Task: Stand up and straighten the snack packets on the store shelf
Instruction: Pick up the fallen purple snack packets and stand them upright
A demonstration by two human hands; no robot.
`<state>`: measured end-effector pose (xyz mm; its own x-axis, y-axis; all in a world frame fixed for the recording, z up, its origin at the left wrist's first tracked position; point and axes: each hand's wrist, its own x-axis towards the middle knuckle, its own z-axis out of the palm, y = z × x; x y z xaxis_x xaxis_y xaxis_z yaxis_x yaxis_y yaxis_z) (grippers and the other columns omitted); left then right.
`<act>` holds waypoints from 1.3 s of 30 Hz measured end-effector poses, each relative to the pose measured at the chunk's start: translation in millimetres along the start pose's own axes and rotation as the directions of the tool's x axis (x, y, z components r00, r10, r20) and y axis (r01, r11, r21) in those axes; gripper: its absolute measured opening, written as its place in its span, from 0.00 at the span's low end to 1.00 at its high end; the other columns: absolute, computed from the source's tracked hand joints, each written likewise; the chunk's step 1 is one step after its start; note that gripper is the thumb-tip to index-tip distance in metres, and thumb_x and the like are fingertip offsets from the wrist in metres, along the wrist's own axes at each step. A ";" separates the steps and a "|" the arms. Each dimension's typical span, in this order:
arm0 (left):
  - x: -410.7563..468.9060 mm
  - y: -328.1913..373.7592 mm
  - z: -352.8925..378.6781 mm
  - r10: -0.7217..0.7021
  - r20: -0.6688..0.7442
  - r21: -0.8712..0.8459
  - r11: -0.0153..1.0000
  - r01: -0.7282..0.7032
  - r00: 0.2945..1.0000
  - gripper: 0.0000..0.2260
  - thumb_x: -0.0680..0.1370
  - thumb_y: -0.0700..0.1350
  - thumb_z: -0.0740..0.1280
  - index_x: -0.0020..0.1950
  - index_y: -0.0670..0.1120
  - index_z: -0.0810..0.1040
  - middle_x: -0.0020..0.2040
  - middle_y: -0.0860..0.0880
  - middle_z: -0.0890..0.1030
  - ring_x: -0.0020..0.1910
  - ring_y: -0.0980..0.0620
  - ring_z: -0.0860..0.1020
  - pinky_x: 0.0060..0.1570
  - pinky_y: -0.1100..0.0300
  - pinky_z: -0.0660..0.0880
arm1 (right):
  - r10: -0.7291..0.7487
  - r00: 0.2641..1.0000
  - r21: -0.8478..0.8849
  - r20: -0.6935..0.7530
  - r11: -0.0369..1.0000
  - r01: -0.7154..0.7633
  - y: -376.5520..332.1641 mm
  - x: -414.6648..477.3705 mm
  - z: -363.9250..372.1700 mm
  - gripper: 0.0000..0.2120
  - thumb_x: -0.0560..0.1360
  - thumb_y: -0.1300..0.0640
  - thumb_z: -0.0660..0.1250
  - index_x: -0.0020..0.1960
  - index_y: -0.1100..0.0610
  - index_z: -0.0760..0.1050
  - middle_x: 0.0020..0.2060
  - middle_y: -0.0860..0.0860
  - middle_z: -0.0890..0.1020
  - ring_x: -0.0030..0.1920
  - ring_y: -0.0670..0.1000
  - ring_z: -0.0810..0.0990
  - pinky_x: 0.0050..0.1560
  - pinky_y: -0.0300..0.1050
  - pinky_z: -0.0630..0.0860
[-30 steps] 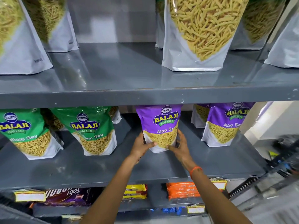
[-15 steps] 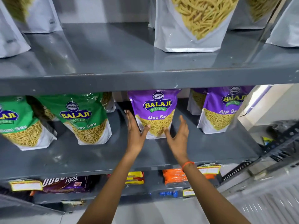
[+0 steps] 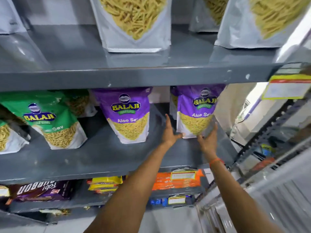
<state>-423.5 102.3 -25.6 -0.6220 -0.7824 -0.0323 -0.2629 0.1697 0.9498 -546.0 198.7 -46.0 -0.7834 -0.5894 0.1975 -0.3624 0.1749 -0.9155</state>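
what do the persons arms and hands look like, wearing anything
Both forearms are bare, with no sleeves in view and no gloves on the left hand or the right hand. The only thing worn is a thin orange band around the right wrist. No watch or rings can be made out, though the fingers are somewhat blurred.

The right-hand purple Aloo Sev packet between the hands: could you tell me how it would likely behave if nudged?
The right-hand purple Aloo Sev packet is a tall pouch on a narrow base, so it probably tips easily. Its glossy film looks slippery and soft. The loose sev showing inside suggests it is light.
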 end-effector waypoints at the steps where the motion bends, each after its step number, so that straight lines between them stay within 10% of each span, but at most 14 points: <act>1: 8.5 -2.5 6.0 -0.021 0.043 -0.015 1.000 0.022 0.999 0.42 0.70 0.34 0.72 0.75 0.38 0.47 0.77 0.39 0.53 0.75 0.45 0.57 0.71 0.58 0.56 | 0.026 0.993 0.028 0.116 0.999 -0.029 6.9 9.6 -7.3 0.38 0.72 0.69 0.68 0.74 0.67 0.48 0.75 0.63 0.55 0.76 0.60 0.56 0.76 0.54 0.54; 5: 19.9 -17.9 16.0 -0.043 0.051 -0.006 0.999 0.044 0.998 0.24 0.72 0.34 0.69 0.66 0.35 0.65 0.63 0.36 0.74 0.57 0.49 0.71 0.54 0.62 0.72 | -0.042 0.947 0.144 0.318 0.990 -0.005 20.8 31.1 -26.1 0.34 0.70 0.77 0.65 0.71 0.66 0.56 0.69 0.60 0.67 0.64 0.42 0.72 0.66 0.40 0.69; 8: 2.9 -21.9 16.1 -0.064 0.043 0.047 0.997 0.062 0.997 0.20 0.74 0.39 0.68 0.64 0.38 0.67 0.60 0.37 0.77 0.56 0.46 0.75 0.61 0.49 0.72 | -0.080 0.929 0.195 0.360 0.981 0.009 28.3 22.4 -37.8 0.30 0.71 0.75 0.65 0.69 0.63 0.60 0.61 0.52 0.71 0.51 0.28 0.76 0.50 0.24 0.73; 14: -66.7 -37.7 24.6 -0.022 0.093 0.173 0.985 0.006 0.995 0.17 0.75 0.47 0.67 0.61 0.43 0.69 0.59 0.43 0.80 0.57 0.50 0.77 0.53 0.61 0.72 | -0.052 0.928 0.238 0.369 0.970 -0.040 38.9 -44.9 -73.5 0.29 0.73 0.69 0.67 0.68 0.54 0.61 0.58 0.48 0.77 0.51 0.38 0.81 0.46 0.31 0.78; 19: -91.2 -29.9 35.7 -0.003 0.093 0.144 0.990 -0.010 0.996 0.17 0.76 0.47 0.65 0.64 0.45 0.69 0.62 0.43 0.78 0.61 0.47 0.76 0.62 0.47 0.74 | -0.054 0.934 0.290 0.354 0.956 -0.055 39.3 -67.6 -87.7 0.29 0.73 0.68 0.66 0.69 0.53 0.60 0.60 0.58 0.78 0.55 0.54 0.80 0.49 0.36 0.79; 31: -90.5 -15.3 30.6 -0.036 0.144 0.185 0.983 0.008 0.989 0.20 0.77 0.47 0.64 0.68 0.47 0.66 0.66 0.43 0.75 0.65 0.43 0.74 0.64 0.45 0.73 | -0.034 0.932 0.250 0.360 0.966 -0.062 31.3 -70.9 -86.1 0.29 0.73 0.66 0.67 0.65 0.43 0.61 0.64 0.58 0.75 0.54 0.39 0.80 0.47 0.32 0.78; 36: -96.9 -12.3 19.5 0.036 0.103 0.216 0.975 -0.058 0.994 0.33 0.77 0.54 0.62 0.76 0.51 0.47 0.78 0.48 0.56 0.74 0.46 0.61 0.70 0.44 0.65 | -0.207 0.950 -0.009 -0.235 0.977 0.211 -1.4 -106.1 -59.1 0.33 0.72 0.49 0.69 0.71 0.60 0.61 0.68 0.60 0.67 0.71 0.50 0.65 0.72 0.43 0.63; 39: -102.5 -5.7 -10.2 0.297 -0.174 0.258 0.934 -0.247 0.939 0.34 0.76 0.58 0.59 0.76 0.53 0.43 0.77 0.57 0.47 0.75 0.58 0.54 0.73 0.46 0.60 | -0.485 0.848 -0.079 -0.213 0.874 0.480 -37.7 -122.4 -14.7 0.27 0.75 0.51 0.63 0.70 0.61 0.62 0.67 0.57 0.67 0.70 0.46 0.63 0.72 0.36 0.57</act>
<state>-350.7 175.4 -24.6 -0.5340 -0.7883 0.3056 -0.2821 0.5068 0.8146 -443.9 275.8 -30.5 -0.5965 -0.4166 0.6861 -0.7321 -0.0679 -0.6778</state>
